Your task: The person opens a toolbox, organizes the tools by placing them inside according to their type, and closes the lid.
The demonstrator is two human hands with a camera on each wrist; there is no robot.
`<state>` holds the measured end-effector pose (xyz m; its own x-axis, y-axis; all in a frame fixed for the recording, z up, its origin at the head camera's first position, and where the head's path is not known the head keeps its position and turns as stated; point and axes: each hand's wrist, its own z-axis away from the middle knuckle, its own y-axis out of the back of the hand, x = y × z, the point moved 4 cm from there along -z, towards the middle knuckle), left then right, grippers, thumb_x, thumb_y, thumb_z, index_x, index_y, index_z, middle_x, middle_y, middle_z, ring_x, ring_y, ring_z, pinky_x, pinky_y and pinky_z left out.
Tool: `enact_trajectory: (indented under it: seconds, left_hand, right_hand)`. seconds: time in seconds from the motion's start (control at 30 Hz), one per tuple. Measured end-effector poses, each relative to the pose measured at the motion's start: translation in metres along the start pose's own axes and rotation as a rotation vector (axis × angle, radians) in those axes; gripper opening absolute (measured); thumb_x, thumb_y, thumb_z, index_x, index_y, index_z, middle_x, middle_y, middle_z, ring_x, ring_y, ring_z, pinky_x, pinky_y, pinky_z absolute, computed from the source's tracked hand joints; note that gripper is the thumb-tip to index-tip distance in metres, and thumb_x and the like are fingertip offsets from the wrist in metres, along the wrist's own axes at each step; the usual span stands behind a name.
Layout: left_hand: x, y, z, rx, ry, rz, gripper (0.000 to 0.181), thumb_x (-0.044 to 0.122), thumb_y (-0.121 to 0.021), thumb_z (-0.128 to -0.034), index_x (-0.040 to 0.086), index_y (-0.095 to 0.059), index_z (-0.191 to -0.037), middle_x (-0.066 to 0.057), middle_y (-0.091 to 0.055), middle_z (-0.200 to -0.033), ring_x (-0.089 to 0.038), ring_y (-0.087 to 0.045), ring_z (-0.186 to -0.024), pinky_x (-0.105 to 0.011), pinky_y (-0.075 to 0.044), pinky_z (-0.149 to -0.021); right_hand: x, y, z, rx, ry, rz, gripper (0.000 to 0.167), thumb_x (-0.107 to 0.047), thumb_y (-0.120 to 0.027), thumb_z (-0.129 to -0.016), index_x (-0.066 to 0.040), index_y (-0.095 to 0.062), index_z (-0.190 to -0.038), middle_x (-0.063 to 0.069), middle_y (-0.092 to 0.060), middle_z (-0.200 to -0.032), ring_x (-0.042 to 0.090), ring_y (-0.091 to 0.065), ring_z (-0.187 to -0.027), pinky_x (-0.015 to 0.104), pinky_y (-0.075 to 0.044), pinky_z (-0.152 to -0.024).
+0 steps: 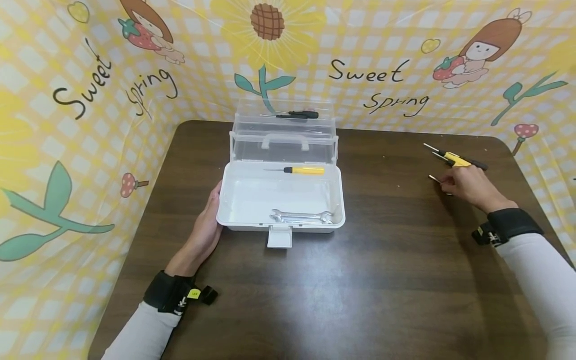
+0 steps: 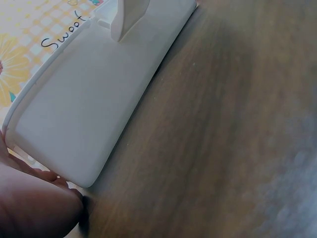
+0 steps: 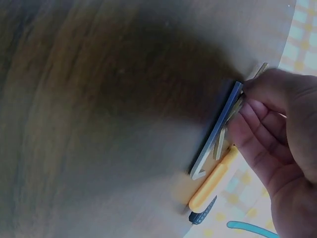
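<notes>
An open white toolbox (image 1: 252,195) stands on the table. My left hand (image 1: 208,225) lies along its left end wall, fingers fairly straight; its thumb is by the front corner in the left wrist view. Inside are a yellow-handled screwdriver (image 1: 308,170) and several silver wrenches (image 1: 301,216). Far to the right, my right hand (image 1: 472,186) pinches a thin brass-coloured hex key (image 3: 219,144) between thumb and fingers. Against it lies a thicker silver hex key (image 3: 214,133) with a bent end. Whether that one is gripped too is hard to tell.
Behind the toolbox base, its clear raised tray and lid (image 1: 288,150) stand up, with black-handled screwdrivers (image 1: 303,115) on them. Beyond my right hand lie a yellow screwdriver (image 1: 458,160) and a black-handled one (image 1: 479,165). A checked cloth (image 1: 382,30) hangs around the brown table (image 1: 382,260).
</notes>
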<state>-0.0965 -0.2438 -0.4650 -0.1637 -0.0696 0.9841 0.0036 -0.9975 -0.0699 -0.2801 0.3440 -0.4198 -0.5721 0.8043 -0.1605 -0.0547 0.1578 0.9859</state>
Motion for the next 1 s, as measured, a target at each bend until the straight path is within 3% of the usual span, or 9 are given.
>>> enact_trajectory:
  seconds: [0.3, 0.63, 1.0]
  left_hand:
    - [0.000, 0.000, 0.001, -0.001, -0.016, -0.002, 0.067, 0.054, -0.019, -0.1145, 0.023, -0.004, -0.172, 0.007, -0.003, -0.178, -0.012, -0.005, -0.162, -0.045, -0.006, -0.133]
    - [0.000, -0.001, 0.000, -0.008, -0.024, 0.008, 0.067, 0.053, -0.020, -0.1146, 0.022, -0.004, -0.172, 0.006, -0.003, -0.179, -0.013, -0.005, -0.163, -0.045, -0.006, -0.133]
    - [0.001, 0.000, 0.000, -0.010, -0.023, 0.004, 0.068, 0.054, -0.021, -0.1141, 0.023, -0.004, -0.172, 0.006, -0.002, -0.179, -0.014, -0.004, -0.163, -0.046, -0.005, -0.133]
  right_hand:
    - [-0.005, -0.004, -0.003, 0.028, 0.003, -0.020, 0.008, 0.001, -0.082, -0.079, -0.004, -0.077, -0.083, 0.001, -0.073, -0.072, 0.012, -0.063, -0.063, 0.041, -0.052, -0.058]
    - [-0.012, -0.004, -0.002, -0.010, -0.027, -0.005, 0.011, -0.002, -0.079, -0.078, -0.009, -0.071, -0.077, -0.006, -0.064, -0.066, 0.011, -0.052, -0.059, 0.036, -0.043, -0.057]
    - [-0.031, 0.011, -0.004, 0.021, 0.023, 0.028, 0.015, 0.000, -0.081, -0.078, -0.009, -0.068, -0.077, -0.004, -0.062, -0.065, 0.012, -0.053, -0.058, 0.038, -0.044, -0.055]
